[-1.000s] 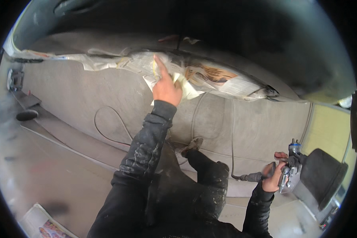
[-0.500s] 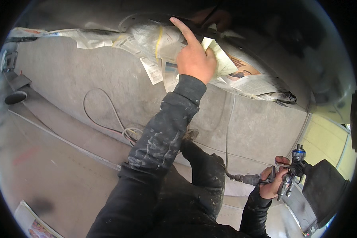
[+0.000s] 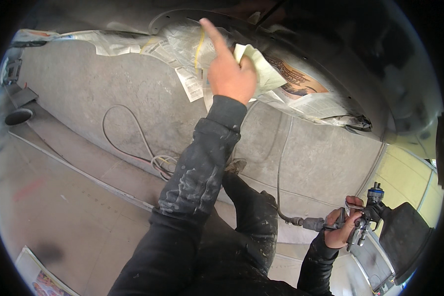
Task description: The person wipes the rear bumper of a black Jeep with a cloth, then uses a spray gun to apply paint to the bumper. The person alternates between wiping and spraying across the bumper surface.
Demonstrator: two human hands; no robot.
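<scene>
Cloth (image 3: 261, 71) clamped in fingers of left hand (image 3: 230, 79), index outstretched; fingers of right hand (image 3: 337, 233) clasped round spray gun (image 3: 373, 211)

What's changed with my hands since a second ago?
Your left hand moved up across the newspaper toward the dark panel, index finger extended. It still holds the pale yellow sheet; your right hand still grips the spray gun. Nothing was released.
</scene>
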